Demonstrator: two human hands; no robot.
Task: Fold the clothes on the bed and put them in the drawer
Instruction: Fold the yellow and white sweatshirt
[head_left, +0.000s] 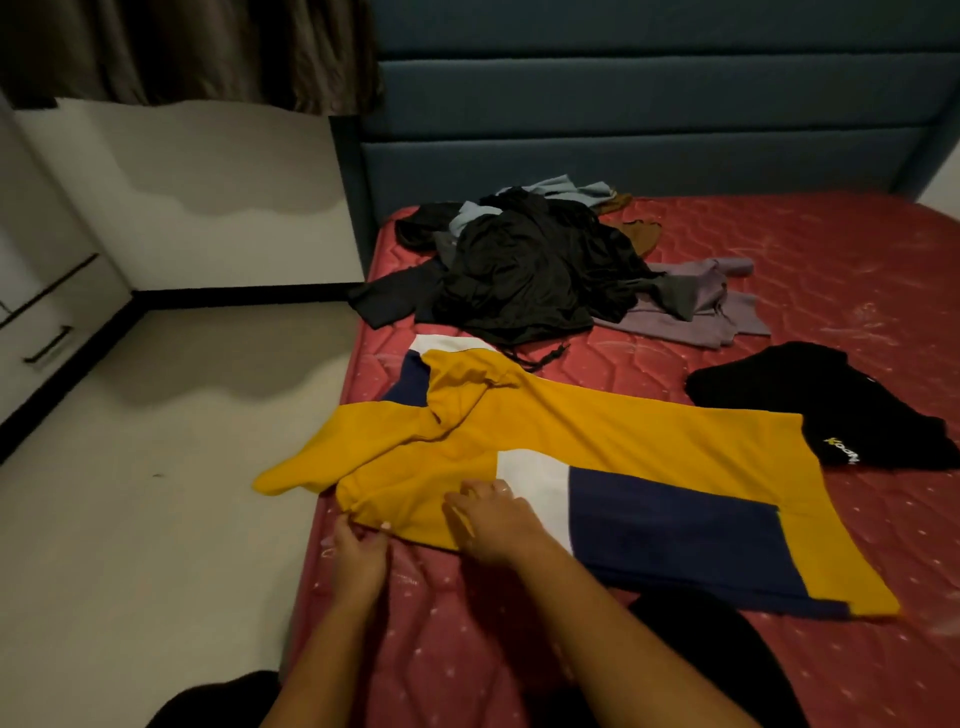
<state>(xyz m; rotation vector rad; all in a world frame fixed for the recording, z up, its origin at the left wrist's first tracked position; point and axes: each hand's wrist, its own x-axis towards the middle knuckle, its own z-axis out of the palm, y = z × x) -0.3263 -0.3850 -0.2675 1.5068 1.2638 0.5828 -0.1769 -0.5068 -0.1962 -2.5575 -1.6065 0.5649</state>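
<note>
**Inspector:** Setting?

**Operator:** Bedroom. Bed (779, 270) with bare red quilted mattress. Padded blue headboard (623, 130) behind, dark curtain (182, 47) at upper left, pale floor (156, 493) on the left. White drawer unit (47, 332) with dark bar handles at the far left, well apart from the bed.

**Inspector:** Location of the clothes?

**Operator:** All on the bed.
- Loose pile (530, 265) of mostly black items near the headboard, with light blue and brown pieces at its far side.
- Grey-purple garment (691, 306) spilling out from the pile to the right.
- Separate black garment (810, 400) with pale lettering at the right, touching the far-right corner of the yellow top.
- Yellow top (597, 431), colour-blocked with white and navy, spread across the near part of the mattress. Hood end bunched toward the pile. One sleeve (291, 478) hanging past the left bed edge, over the floor.

**Inspector:** Left hand?

**Operator:** Left hand (358, 551) at the near-left corner of the yellow top, close to the mattress edge. Fingers curled, pinching the fabric edge.

**Inspector:** Right hand?

**Operator:** Right hand (498, 525) palm down on the yellow top, just beside the left hand. Fingers extended and slightly spread, pressing the cloth at the yellow-white seam. Nothing gripped.

**Inspector:** Fold status?

**Operator:** Yellow top not yet folded. Body largely flat, crumpled at the hood.
</note>
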